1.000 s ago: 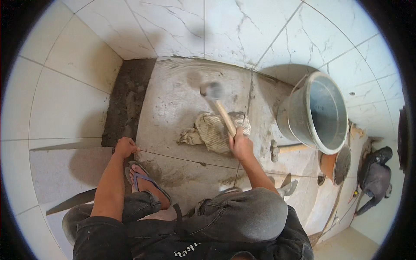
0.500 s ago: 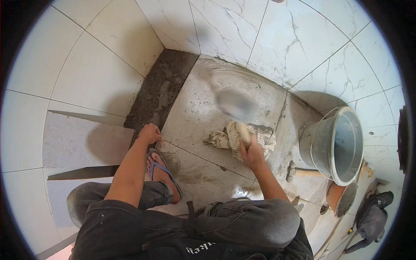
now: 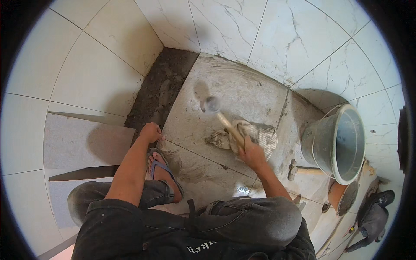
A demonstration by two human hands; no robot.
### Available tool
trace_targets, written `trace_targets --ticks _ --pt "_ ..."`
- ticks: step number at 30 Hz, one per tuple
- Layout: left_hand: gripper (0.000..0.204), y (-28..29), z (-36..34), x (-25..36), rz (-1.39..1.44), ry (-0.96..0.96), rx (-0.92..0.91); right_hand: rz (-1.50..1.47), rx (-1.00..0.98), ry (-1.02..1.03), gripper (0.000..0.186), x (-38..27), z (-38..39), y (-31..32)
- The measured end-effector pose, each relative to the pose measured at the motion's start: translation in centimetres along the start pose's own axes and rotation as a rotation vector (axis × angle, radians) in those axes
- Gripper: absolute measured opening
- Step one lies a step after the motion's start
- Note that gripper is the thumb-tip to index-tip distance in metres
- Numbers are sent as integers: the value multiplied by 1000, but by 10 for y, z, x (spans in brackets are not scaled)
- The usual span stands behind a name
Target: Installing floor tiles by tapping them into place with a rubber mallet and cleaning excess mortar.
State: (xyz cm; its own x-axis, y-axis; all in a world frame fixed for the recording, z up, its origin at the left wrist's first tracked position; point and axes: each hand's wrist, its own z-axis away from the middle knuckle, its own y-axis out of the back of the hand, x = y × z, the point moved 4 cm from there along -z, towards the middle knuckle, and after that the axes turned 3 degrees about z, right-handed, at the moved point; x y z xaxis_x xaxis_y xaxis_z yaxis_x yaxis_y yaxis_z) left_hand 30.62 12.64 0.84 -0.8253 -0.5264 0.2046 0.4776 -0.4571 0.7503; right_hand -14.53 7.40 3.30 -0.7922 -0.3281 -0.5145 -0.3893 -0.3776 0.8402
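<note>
Mallet (image 3: 216, 112), blurred and probably rubber-headed, hangs over the grey floor tile (image 3: 242, 95) we crouch on, white marbled tiles around and a bare mortar strip (image 3: 160, 91) at the left. Our right hand (image 3: 251, 154) has its fingers clamped round the wooden handle, above a dirty rag (image 3: 260, 134). Our left hand (image 3: 151, 132), fingers curled together, rests on the tile edge. A bucket (image 3: 338, 143) stands right, a hammer (image 3: 303, 170) beside it.
</note>
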Motion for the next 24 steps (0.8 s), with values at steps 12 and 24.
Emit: trace_targets --ticks 12,24 --pt "34 9 -1 7 -76 -25 20 -114 158 128 30 -19 -8 21" --pt "33 3 -1 7 -109 -51 32 -22 242 137 29 -31 -64 -11"
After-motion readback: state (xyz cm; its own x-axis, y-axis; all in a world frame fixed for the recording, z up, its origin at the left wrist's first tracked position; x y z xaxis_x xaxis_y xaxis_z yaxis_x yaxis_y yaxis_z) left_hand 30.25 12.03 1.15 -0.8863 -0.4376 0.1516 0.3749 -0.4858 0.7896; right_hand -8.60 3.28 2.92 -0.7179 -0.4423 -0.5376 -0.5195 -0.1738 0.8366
